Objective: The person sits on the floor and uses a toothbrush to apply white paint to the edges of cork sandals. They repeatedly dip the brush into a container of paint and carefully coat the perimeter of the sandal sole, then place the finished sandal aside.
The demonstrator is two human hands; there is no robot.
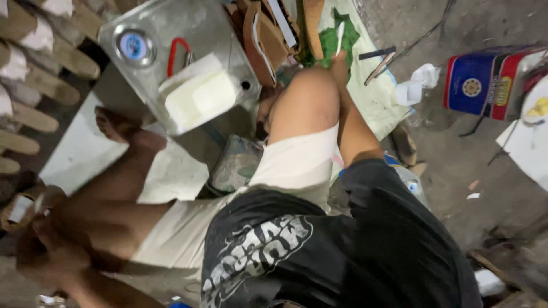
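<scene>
I see the right hand (338, 60) stretched out past the knee (305, 97), closed round a thin white stick-like tool (340, 35) over the green scrap (337, 40) on the pale floor sheet (377, 97), probably kept there for easy reach. The left hand (40, 239) is low at the frame edge, blurred, seemingly closed on a small cardboard piece (20, 208); can't tell the grip for sure. A white block (200, 97) sits on the metal tray (171, 28) by the foot (117, 126).

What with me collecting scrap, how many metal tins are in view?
2. A silver tin lies upper left by the foot; a blue-and-red tin lies at the right edge. More may be hidden.
</scene>
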